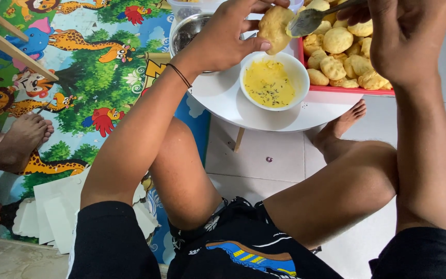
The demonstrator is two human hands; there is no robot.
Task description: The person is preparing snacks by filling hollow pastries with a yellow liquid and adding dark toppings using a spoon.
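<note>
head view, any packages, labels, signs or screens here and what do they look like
No signs or screens.
Clear plastic container: top edge, behind the left hand, contents unclear.
Red tray: top right, on the white table, piled with golden fried pieces.
</note>
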